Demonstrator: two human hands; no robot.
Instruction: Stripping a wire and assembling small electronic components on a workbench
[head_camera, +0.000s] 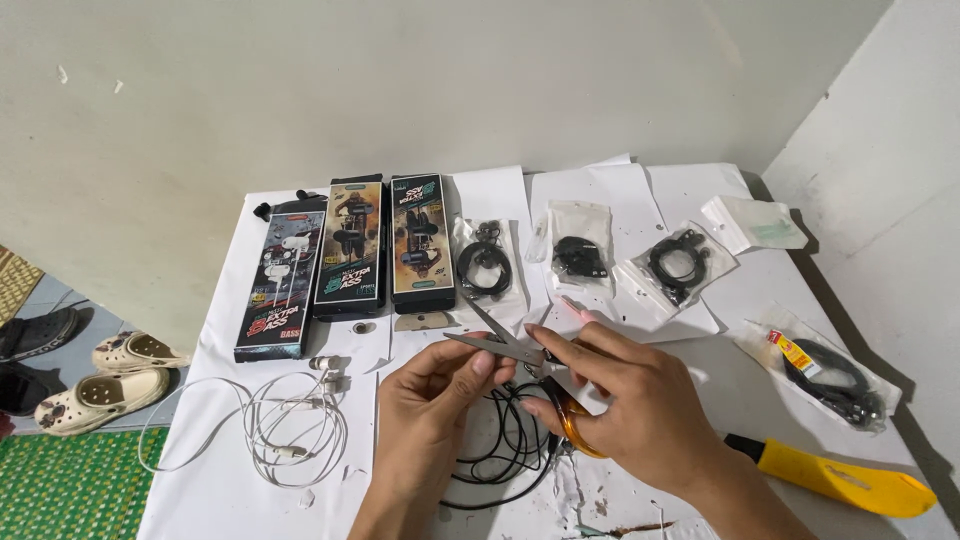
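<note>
Nearest you, your left hand (425, 405) is pinched closed, thumb and forefinger meeting at the lower blade of the steel scissors with orange loop handles (535, 375); it seems to nip a bit of the thin black rubber-sheathed cable (500, 450) there, though the frame is too small to be sure. Your right hand (630, 400) is clenched through the orange loops, blades held apart.

The black cable lies in loose coils on the white paper-covered table (230, 490), directly under both hands. Judge it as light, limp and springy: it will slip and uncoil, so hold it close to the blades, pinched on the sheath. The fine wires inside would be easily nicked.

To your left sits a tangled white earphone set (290, 425); to your right, a yellow-handled tool (835, 480).

Farther off, three printed cardboard earphone boxes (345, 255) stand in a row, then clear plastic bags holding coiled black cables (580, 255), against the pale wall (400, 80).
</note>
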